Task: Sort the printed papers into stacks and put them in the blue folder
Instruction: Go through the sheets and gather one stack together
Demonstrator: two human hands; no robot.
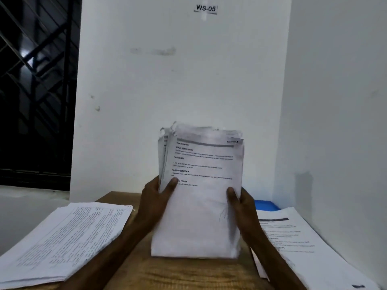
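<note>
- Wooden bench (188, 273), white wall (188, 80). Hands?
- Left hand (155, 197) and right hand (243, 204) both clamp upright paper stack (201, 216), centre, bottom edge on bench. Flat pile (62, 237) 8 o'clock, second pile (297, 248) 4 o'clock; blue folder (266, 205) 3 o'clock.

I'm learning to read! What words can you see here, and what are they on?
"WS-05": label on the wall.
"TASK GOAL": held papers.
"TASK DESCRIPTION": same papers.
Their small print, left stack, right stack: too blurred to read.
</note>
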